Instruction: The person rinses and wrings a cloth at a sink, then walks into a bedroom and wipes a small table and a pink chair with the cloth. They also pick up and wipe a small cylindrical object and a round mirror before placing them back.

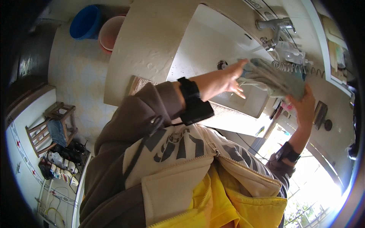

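A grey-green cloth (273,78), possibly a towel, is bunched and stretched over the right part of a white sink (201,38). My right hand (304,108) grips its right end, thumb on the near side. At the cloth's left end is my left hand (230,79), its fingers spread apart. The upper fingers reach the cloth's edge, while the lower ones point out over the basin. A dark drain (222,64) shows just beyond my left wrist. Both wrists wear black straps, and a black box-shaped device (197,113) hangs from the left one.
A metal faucet (275,26) and a coiled hose (287,67) are along the wall behind the sink. Bottles (294,56) stand beside them. On the left are a blue bucket (85,22), a pink bucket (111,34), a wooden chair (62,121) and shoes (62,167).
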`<state>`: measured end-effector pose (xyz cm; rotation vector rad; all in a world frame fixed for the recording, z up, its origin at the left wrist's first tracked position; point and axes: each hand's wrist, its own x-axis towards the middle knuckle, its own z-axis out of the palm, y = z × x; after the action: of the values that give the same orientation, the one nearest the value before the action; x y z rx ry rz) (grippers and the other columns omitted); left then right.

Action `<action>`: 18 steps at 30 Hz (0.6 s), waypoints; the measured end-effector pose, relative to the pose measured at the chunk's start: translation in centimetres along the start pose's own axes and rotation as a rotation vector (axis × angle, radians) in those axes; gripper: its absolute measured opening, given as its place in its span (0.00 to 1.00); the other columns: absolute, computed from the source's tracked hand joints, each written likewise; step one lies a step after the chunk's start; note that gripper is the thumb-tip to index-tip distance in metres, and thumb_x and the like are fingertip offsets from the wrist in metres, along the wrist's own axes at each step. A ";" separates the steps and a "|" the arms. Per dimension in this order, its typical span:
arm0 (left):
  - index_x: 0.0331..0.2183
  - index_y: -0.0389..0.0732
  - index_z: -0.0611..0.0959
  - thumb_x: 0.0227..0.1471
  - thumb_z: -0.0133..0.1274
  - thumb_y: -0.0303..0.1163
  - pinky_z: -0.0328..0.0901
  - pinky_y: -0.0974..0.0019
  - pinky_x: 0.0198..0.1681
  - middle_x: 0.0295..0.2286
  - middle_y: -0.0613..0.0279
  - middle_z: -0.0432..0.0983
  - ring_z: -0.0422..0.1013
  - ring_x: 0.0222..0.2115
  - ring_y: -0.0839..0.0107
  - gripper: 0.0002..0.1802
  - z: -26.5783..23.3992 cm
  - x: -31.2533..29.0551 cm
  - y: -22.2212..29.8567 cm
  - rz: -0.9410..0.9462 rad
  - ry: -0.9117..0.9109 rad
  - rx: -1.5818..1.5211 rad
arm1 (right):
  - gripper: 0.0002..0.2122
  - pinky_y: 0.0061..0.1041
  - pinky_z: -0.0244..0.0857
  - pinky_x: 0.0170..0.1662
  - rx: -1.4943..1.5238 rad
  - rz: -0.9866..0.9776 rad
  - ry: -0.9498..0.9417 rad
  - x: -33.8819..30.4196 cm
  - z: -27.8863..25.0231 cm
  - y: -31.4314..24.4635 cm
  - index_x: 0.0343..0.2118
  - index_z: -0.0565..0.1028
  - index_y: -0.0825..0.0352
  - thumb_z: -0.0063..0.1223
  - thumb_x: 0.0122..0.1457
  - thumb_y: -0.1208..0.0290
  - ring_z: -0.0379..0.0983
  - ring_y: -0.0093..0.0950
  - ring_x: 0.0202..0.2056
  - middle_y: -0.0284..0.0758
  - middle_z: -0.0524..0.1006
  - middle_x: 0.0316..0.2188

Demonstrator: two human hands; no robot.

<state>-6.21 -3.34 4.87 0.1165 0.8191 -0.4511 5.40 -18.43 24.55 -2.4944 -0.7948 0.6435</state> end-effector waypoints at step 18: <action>0.45 0.32 0.72 0.58 0.43 0.32 0.68 0.50 0.49 0.45 0.51 0.72 0.73 0.43 0.62 0.17 -0.5 -0.3 -3.3 0.166 -0.510 -0.132 | 0.20 0.30 0.67 0.42 1.593 0.002 -0.016 1.5 16.8 10.8 0.46 0.70 0.68 0.56 0.53 0.64 0.72 0.30 0.40 0.35 0.75 0.40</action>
<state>-8.18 -6.04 5.00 -0.0532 0.3325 -0.2502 1.76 -20.94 5.00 -1.0123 -0.0764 0.8052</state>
